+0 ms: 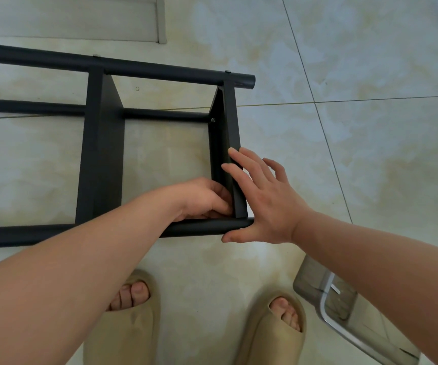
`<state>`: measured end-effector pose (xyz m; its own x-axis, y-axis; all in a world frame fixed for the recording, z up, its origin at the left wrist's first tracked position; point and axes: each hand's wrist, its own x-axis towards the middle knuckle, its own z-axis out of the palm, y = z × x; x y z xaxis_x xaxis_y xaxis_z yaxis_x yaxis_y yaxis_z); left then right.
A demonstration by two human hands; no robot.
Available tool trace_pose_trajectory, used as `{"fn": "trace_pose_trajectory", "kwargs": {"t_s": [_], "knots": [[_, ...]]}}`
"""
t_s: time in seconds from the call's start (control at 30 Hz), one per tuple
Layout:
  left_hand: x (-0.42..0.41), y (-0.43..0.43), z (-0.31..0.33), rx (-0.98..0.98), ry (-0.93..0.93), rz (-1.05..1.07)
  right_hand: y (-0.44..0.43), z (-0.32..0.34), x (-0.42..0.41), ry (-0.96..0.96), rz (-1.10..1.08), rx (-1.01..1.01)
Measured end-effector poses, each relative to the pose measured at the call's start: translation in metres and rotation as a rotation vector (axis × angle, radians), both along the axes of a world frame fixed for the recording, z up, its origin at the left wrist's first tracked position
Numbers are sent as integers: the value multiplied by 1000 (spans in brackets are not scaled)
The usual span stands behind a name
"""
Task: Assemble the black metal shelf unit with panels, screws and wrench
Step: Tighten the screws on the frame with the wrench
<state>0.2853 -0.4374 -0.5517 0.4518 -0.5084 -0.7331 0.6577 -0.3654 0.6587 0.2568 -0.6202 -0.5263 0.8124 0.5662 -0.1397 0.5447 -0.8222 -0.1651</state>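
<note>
The black metal shelf unit [102,154] lies on its side on the tiled floor, its round posts running left to right. Two black panels stand between the posts, one in the middle [99,164] and one at the right end [232,143]. My left hand [204,198] is curled at the inner corner where the end panel meets the near post [202,227]; what its fingertips pinch is hidden. My right hand [262,198] lies open, fingers spread against the outer face of the end panel, thumb under the post's end. A screw head [212,119] shows on that panel's far corner.
My two feet in beige slippers [125,325] stand just below the near post. A clear plastic box [344,314] with a metal handle sits on the floor at the lower right. A pale door frame [160,19] runs along the top.
</note>
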Motion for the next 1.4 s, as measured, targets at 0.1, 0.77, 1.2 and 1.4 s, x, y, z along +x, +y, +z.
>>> {"fn": "trace_pose_trajectory", "kwargs": {"t_s": [0.1,0.77,1.2,1.4], "knots": [[0,1,1,-26,1,11,0,-1,-1,-3,0,15],[1,2,3,9,13,-30,-1,-2,-2,15,9,-10],[1,3,4,-44,120,16,-2,-3,-2,28,18,-17],[0,2,8,-29,103,-17,-2,-3,-2,27,18,-7]]}}
